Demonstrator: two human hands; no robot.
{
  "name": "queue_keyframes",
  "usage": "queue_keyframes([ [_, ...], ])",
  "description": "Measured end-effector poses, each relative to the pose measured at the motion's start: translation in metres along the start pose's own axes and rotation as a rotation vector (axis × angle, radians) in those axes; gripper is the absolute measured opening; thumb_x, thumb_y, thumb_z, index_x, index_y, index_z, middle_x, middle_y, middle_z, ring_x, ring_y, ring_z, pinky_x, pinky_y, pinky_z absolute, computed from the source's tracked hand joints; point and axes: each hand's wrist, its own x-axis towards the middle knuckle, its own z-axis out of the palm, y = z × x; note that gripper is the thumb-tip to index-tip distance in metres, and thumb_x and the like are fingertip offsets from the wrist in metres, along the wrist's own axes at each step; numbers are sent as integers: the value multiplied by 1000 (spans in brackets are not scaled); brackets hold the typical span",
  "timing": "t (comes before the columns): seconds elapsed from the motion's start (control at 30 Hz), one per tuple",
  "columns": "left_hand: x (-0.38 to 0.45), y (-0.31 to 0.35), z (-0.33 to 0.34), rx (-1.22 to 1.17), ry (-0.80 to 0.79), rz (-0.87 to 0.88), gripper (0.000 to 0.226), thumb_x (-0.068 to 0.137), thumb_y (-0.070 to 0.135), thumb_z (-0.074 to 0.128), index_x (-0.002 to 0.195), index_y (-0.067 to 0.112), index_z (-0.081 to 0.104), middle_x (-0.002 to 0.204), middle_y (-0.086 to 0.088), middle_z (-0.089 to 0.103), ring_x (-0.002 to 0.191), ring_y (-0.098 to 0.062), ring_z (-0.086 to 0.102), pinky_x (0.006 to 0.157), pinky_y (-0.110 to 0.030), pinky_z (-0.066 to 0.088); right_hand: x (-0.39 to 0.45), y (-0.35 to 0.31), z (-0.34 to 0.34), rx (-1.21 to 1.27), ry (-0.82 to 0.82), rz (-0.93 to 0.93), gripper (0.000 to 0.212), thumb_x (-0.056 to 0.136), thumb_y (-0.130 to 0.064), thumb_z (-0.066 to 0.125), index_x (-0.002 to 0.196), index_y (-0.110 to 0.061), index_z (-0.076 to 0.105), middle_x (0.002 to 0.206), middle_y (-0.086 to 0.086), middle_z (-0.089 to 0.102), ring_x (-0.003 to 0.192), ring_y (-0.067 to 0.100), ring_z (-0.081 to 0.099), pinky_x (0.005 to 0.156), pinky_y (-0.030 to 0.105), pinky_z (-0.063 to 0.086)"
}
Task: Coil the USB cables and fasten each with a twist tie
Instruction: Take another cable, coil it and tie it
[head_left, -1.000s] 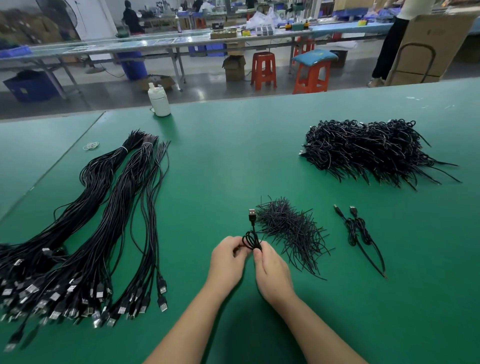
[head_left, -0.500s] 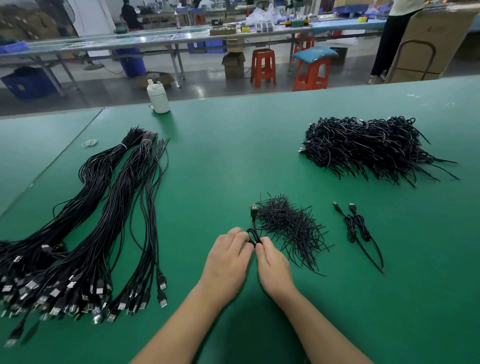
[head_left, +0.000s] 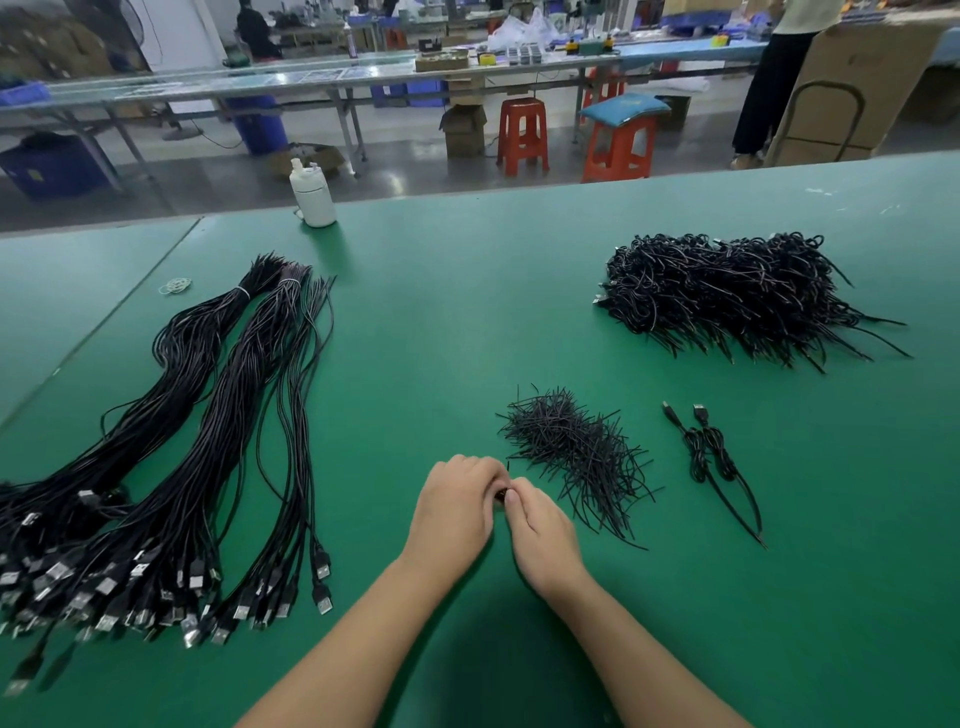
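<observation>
Both hands have closed together since a second ago, hiding the coiled USB cable (head_left: 502, 493) whose plug then stood clear. Left hand (head_left: 457, 506) and right hand (head_left: 540, 530) pinch it just above the green bench (head_left: 441, 338). Twist ties (head_left: 576, 452) lie just right; two tied cables (head_left: 714, 457) beyond; uncoiled cables (head_left: 182, 467) far left.

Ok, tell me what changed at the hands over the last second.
The left hand and right hand closed together over the small black coiled USB cable; its plug, standing up before, is now hidden. The loose black twist-tie pile and two finished tied cables stayed put.
</observation>
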Motion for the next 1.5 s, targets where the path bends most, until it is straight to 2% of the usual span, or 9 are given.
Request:
queue_keyframes([
  [0.23, 6, 8, -2, -276, -68, -480, 22, 91, 14, 58, 76, 28, 64, 80, 11, 70, 79, -12, 62, 75, -25, 47, -5, -2, 2, -136, 36, -122, 19, 101, -40, 37, 94, -26, 48, 79, -9, 54, 75, 17, 53, 66, 37, 41],
  [0.4, 10, -1, -15, -282, -203, -519, 19, 88, 14, 62, 77, 26, 70, 71, 13, 66, 65, -3, 55, 60, -12, 38, -12, -5, 3, -169, 128, -235, 19, 100, -34, 46, 88, -22, 55, 73, -6, 52, 66, 14, 49, 59, 31, 38],
  [0.6, 11, -12, -25, -309, -245, -564, 8, 81, 21, 74, 75, 24, 69, 66, 10, 65, 57, -3, 54, 54, -16, 37, -15, -6, 5, -205, 138, -289, 18, 98, -30, 51, 85, -20, 58, 70, -7, 52, 64, 14, 49, 58, 29, 34],
  [0.8, 10, -14, -27, -226, -274, -515, 21, 87, 35, 70, 71, 22, 74, 50, 13, 57, 43, 0, 43, 42, -13, 28, -17, -10, 5, -250, 152, -319, 17, 96, -26, 56, 81, -18, 59, 66, -6, 51, 61, 15, 48, 54, 33, 40],
  [0.93, 14, -13, -31, -205, -331, -532, 46, 95, 49, 56, 62, 18, 69, 42, 7, 46, 39, -8, 34, 43, -23, 28, -17, -11, 5, -264, 117, -313, 21, 97, -27, 54, 81, -16, 59, 68, -4, 54, 63, 19, 52, 56, 37, 43],
  [1.0, 15, -14, -32, -185, -381, -522, 45, 91, 47, 60, 60, 15, 64, 42, 6, 39, 41, -10, 30, 43, -25, 25, -17, -11, 6, -281, 97, -317, 21, 97, -28, 52, 83, -15, 61, 70, -3, 56, 66, 21, 55, 58, 38, 45],
  [1.13, 16, -17, -35, -172, -447, -480, 12, 85, 28, 73, 75, 23, 76, 63, 16, 65, 61, 0, 57, 53, -13, 39, -16, -13, 5, -351, 127, -356, 14, 94, -27, 60, 85, -17, 66, 70, -4, 59, 65, 20, 59, 53, 35, 47],
  [1.23, 15, -15, -33, -138, -451, -466, 12, 84, 23, 74, 73, 27, 71, 68, 16, 66, 66, -1, 59, 56, -12, 40, -16, -13, 6, -384, 178, -383, 10, 87, -24, 71, 80, -19, 66, 65, -6, 58, 58, 18, 58, 47, 30, 46],
  [1.5, 12, -15, -34, 94, -550, -257, 9, 92, 20, 56, 86, 26, 60, 95, 3, 70, 90, -19, 61, 80, -32, 51, -13, -8, 9, -415, 152, -390, 17, 88, -38, 71, 83, -22, 68, 70, -8, 62, 67, 16, 61, 52, 29, 47],
])
